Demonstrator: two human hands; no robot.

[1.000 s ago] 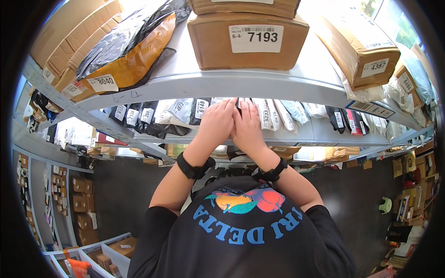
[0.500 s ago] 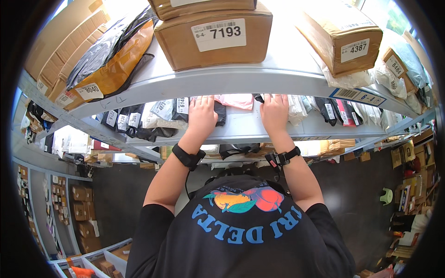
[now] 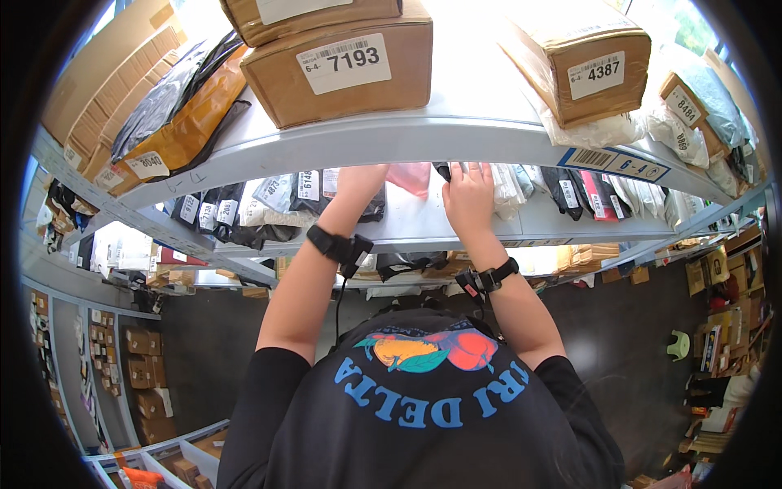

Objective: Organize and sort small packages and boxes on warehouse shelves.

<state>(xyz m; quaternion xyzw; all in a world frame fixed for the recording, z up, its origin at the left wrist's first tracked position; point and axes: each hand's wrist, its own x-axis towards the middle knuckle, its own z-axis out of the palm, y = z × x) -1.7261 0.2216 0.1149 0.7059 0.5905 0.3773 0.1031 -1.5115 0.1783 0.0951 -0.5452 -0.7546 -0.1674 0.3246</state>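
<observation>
My left hand reaches under the upper shelf's front edge, which hides its fingers. Beside it lies a pink plastic mailer bag, and dark bags with white labels stand at its wrist side. I cannot see whether the left hand holds anything. On the other side of the gap, my right hand has its fingers stretched out against the end of a row of bags. A white mailer bag is right beside it, and a bit of black bag shows at its fingertips.
Above my hands runs the upper shelf edge. It carries a stacked cardboard box, a long carton and a black-and-orange bag. Below is another shelf of parcels. A green stool stands on the floor at right.
My left hand has moved right and deeper under the shelf, so its fingers are now hidden. The pink bag has shifted slightly. My right hand has moved a little left; the whole view has shifted somewhat.
</observation>
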